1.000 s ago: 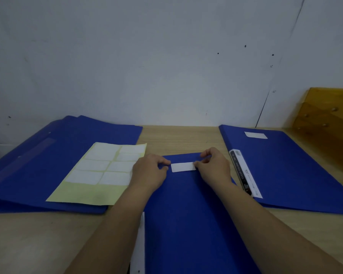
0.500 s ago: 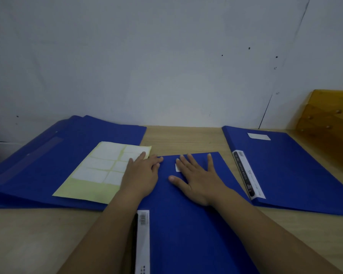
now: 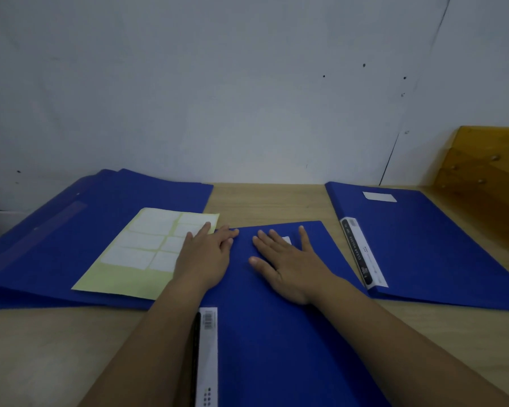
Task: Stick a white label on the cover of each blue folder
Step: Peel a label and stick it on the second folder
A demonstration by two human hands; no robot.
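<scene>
Blue folder (image 3: 276,333) lengthwise toward wall (image 3: 218,83)

Three deep blue folders: the middle folder (image 3: 276,333) has a white spine strip (image 3: 207,356) with a barcode. Left of it, a pale yellow sheet (image 3: 135,259) carries white labels; underneath, a light wood-grain desk (image 3: 36,356).
</scene>
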